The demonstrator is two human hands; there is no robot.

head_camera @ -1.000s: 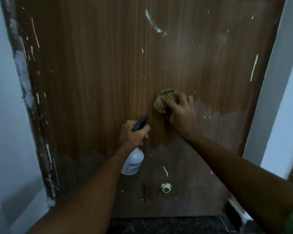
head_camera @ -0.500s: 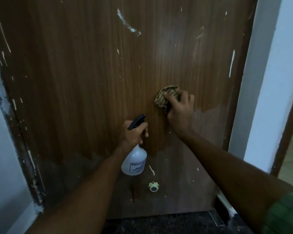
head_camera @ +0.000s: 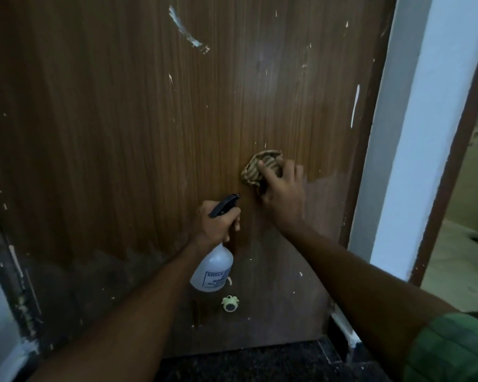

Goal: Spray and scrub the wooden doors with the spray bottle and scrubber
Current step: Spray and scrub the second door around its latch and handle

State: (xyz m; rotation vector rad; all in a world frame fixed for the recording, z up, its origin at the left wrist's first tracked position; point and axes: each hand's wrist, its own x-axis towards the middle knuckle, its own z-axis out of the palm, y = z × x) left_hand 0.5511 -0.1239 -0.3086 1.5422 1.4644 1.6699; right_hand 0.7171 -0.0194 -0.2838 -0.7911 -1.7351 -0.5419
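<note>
Since a second ago the view has swung left to right, so the door [head_camera: 122,133] fills more of the picture and the white frame [head_camera: 414,133] with a room beyond it shows at the right; the scrubber [head_camera: 260,168] has crept a little right and up on the wood, while the bottle [head_camera: 211,271] hangs where it did, just left of and below it. The right hand [head_camera: 283,197] presses the crumpled, striped scrubber flat against the door, fingers spread over and curled onto it. The left hand [head_camera: 217,223] is clenched round the bottle's neck, black nozzle pointing up and right toward the scrubber. The risks I see: the scrubber could slip out from under the fingers if the wood is wet, and the white paint flecks and the long smear high up may not lift with rubbing alone. A stray squeeze could spray the right hand instead of the door. The bottle is translucent white with a blue label; I cannot tell how much liquid it holds. A small pale stopper [head_camera: 229,303] sits low on the door.
</note>
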